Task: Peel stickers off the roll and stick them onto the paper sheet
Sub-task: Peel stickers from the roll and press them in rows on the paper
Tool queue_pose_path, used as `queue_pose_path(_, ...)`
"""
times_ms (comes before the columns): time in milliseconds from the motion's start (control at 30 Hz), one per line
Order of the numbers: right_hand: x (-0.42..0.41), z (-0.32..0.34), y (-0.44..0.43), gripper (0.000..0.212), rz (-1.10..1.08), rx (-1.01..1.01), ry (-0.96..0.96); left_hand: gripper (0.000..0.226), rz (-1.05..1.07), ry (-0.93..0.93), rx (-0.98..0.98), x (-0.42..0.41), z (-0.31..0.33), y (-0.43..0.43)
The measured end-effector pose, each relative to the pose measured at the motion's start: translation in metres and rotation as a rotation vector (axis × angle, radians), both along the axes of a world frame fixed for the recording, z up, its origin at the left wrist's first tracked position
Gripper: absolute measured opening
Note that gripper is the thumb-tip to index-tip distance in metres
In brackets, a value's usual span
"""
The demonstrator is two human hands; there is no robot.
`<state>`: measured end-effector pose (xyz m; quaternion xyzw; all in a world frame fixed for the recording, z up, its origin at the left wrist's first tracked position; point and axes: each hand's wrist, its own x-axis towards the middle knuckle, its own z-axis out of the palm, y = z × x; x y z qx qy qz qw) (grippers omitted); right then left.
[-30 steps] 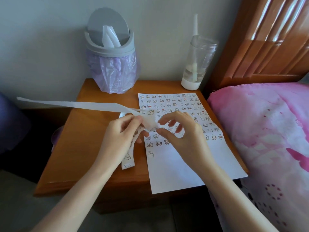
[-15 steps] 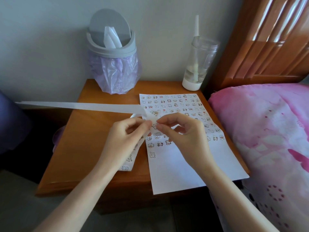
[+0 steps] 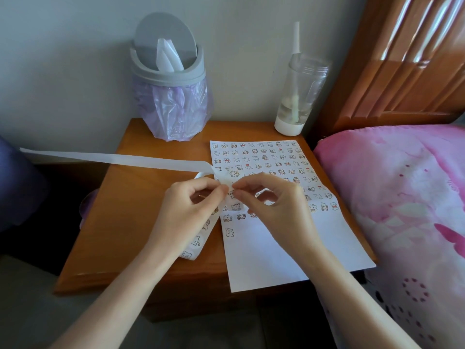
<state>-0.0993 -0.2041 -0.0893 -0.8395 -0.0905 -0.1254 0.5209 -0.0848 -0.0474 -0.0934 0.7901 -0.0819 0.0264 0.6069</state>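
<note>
a view from above of two bare hands meeting over a small wooden table (image 3: 141, 197). the left hand (image 3: 186, 210) pinches a white sticker strip (image 3: 130, 159) between thumb and forefinger, its other fingers curled under. below that hand the strip hangs down to the table, just left of the sheet, and carries small cartoon stickers. above the hand its bare part runs far out to the left, past the table's edge.

the right hand (image 3: 274, 212) touches the left at the fingertips. its thumb and forefinger are closed in a narrow pinch on one small sticker (image 3: 231, 193) at the strip's fold, with the remaining fingers loosely arched over the sheet. whether the sticker is fully free of the strip cannot be told. a curved white edge shows just behind the left hand, too little to say what it is.

the sheet (image 3: 276, 253) is white paper lying flat on the right half of the table, its near edge overhanging the front. rows of tiny stickers fill its upper half and the lower half is bare.

at the back left of the table stands a grey bin (image 3: 171, 96) with a swing lid, a purple bag and a white scrap in its mouth. at the back right stands a clear cup (image 3: 299, 96) with a white base and a straw. a pink bed (image 3: 402, 197) and a wooden headboard (image 3: 402, 59) lie to the right.
</note>
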Motion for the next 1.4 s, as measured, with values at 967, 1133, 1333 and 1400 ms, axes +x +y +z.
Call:
queue_pose_path(967,-0.009,-0.002,-0.022,0.003,0.085,-0.075,0.473,0.021,0.059,-0.016,0.241,0.004,-0.018,-0.001)
queue_pose_path(1133,-0.009,-0.004,-0.021,0.004,0.074,-0.089,0.485,0.020,0.058,-0.031,0.264,0.004,-0.019,-0.001)
queue_pose_path(1333,-0.009,-0.006,-0.020,0.002,0.048,-0.103,0.480,0.021,0.067,-0.032,0.266,0.005,-0.020,-0.001)
queue_pose_path(1400,-0.009,-0.006,-0.020,0.003,0.039,-0.109,0.478,0.020,0.064,-0.036,0.269,0.005,-0.020,-0.001)
